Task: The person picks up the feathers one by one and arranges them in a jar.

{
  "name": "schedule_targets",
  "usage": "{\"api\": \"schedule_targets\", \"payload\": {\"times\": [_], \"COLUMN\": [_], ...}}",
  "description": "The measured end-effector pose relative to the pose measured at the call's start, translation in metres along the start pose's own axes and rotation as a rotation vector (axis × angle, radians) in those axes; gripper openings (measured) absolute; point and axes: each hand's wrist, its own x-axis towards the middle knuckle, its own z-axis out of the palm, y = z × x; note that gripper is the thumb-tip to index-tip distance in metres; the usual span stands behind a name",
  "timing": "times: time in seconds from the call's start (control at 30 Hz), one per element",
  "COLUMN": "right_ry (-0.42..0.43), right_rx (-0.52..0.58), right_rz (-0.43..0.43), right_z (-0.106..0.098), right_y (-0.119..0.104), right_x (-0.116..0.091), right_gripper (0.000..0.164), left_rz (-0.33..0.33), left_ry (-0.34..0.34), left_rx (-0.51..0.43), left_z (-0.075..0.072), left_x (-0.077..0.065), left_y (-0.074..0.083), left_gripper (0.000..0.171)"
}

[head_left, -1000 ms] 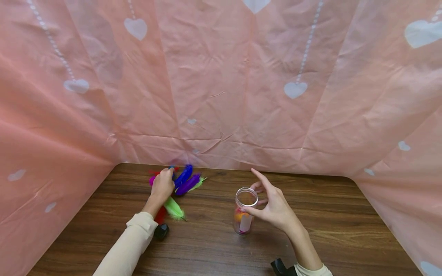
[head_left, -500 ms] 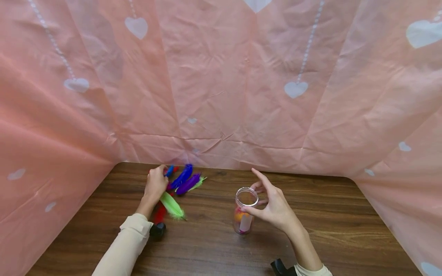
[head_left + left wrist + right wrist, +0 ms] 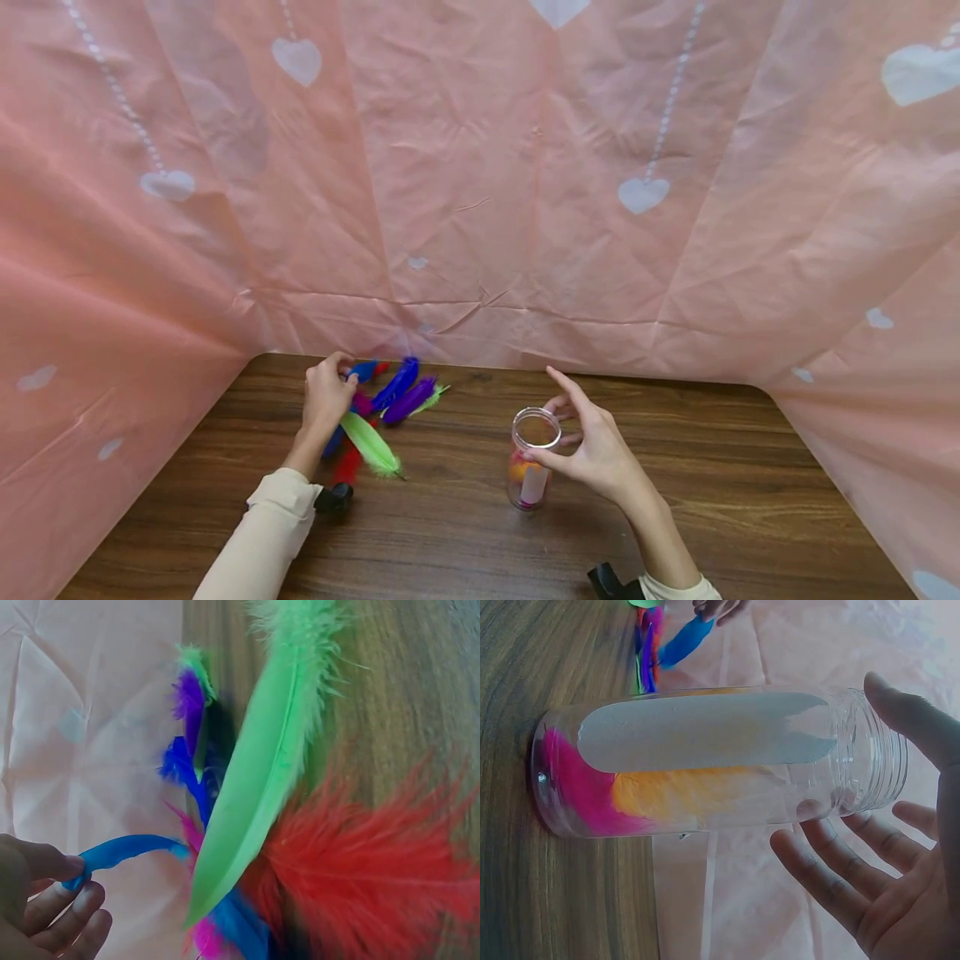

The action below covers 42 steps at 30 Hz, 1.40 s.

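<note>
While the left hand (image 3: 327,393) pinches a blue feather (image 3: 131,849) near the far left corner of the tabletop (image 3: 465,537), the right hand (image 3: 603,450), well apart, curves thumb and fingers around the neck of an upright clear jar (image 3: 533,471), roughly midway between the side edges. Inside sit pink and orange feathers (image 3: 656,796); a green feather (image 3: 371,446) lies beside the left hand.

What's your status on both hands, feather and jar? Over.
Left hand pinches blue feather. Right hand spread at neck of jar. Jar upright, lidless. Purple feather lies between left hand and jar; jar mouth looks unobstructed.
</note>
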Motion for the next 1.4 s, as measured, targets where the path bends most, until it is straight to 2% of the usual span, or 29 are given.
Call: {"api": "schedule_targets", "payload": {"times": [0.13, 0.43, 0.73, 1.0, 1.4], "right_ry": [-0.001, -0.011, -0.002, -0.006, 0.000], "right_rx": [0.004, -0.007, 0.003, 0.008, 0.002], "right_rz": [0.002, 0.005, 0.010, 0.006, -0.006], "right_z": [0.000, -0.002, -0.002, -0.002, -0.004], "right_y": [0.000, 0.000, 0.003, 0.005, 0.007], "right_x": [0.001, 0.001, 0.002, 0.001, 0.003], "right_gripper": [0.108, 0.108, 0.108, 0.108, 0.107], "left_rz": [0.006, -0.059, -0.132, -0.179, -0.155], "left_ry": [0.037, 0.119, 0.160, 0.153, 0.135], "left_rx": [-0.047, -0.197, -0.344, -0.461, -0.600], "left_z": [-0.003, -0.009, -0.011, -0.013, -0.016], "left_x": [0.000, 0.004, 0.007, 0.006, 0.010], "left_y": [0.002, 0.010, 0.019, 0.028, 0.044], "left_gripper": [0.022, 0.025, 0.025, 0.029, 0.030]}}
